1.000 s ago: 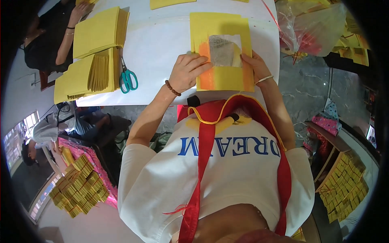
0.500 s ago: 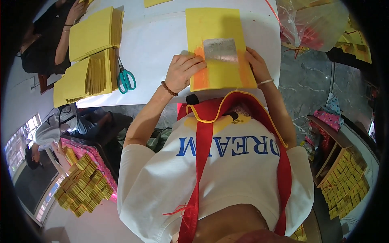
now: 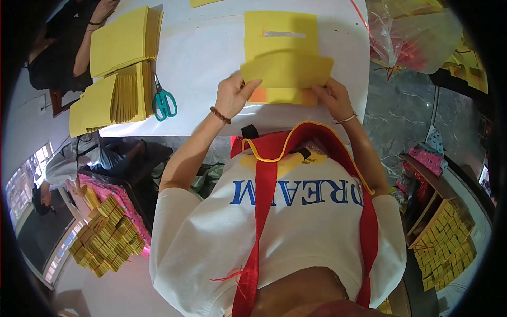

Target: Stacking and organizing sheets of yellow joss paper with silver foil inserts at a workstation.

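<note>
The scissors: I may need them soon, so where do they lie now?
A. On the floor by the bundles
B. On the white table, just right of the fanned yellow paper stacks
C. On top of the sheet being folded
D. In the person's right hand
B: the green-handled scissors lie flat on the white table beside the yellow paper stacks, apart from both hands.

A small paper-folding workshop: yellow sheet stacks [image 3: 119, 63] at ten o'clock on the white tabletop [image 3: 206, 63], folded yellow bundles [image 3: 108, 235] piled at eight o'clock.
</note>
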Action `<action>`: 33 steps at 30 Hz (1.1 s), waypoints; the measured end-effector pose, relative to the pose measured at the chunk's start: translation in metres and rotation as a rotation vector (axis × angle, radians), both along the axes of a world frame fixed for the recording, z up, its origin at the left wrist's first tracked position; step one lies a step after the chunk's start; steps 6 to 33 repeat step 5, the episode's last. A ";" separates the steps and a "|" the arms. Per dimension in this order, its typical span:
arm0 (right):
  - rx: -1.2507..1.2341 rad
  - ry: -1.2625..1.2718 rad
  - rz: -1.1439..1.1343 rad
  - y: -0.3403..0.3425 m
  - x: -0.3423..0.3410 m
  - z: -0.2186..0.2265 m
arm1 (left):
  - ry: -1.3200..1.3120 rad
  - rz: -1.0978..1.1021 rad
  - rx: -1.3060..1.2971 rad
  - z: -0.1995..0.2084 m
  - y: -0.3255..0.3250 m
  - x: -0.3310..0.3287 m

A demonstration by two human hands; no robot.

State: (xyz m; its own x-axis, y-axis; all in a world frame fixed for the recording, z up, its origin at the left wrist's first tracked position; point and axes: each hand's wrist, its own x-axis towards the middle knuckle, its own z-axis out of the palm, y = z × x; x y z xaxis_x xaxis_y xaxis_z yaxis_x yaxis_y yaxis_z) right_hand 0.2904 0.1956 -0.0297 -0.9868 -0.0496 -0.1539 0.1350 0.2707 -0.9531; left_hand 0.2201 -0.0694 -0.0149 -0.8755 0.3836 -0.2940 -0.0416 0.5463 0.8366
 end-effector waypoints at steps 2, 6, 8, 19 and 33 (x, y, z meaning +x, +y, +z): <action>-0.050 -0.066 -0.087 -0.001 -0.006 -0.006 | -0.055 0.078 0.083 -0.008 0.006 -0.007; -0.057 -0.207 -0.119 -0.001 -0.019 -0.010 | -0.100 0.173 0.270 -0.025 0.010 -0.017; -0.057 -0.207 -0.119 -0.001 -0.019 -0.010 | -0.100 0.173 0.270 -0.025 0.010 -0.017; -0.057 -0.207 -0.119 -0.001 -0.019 -0.010 | -0.100 0.173 0.270 -0.025 0.010 -0.017; -0.057 -0.207 -0.119 -0.001 -0.019 -0.010 | -0.100 0.173 0.270 -0.025 0.010 -0.017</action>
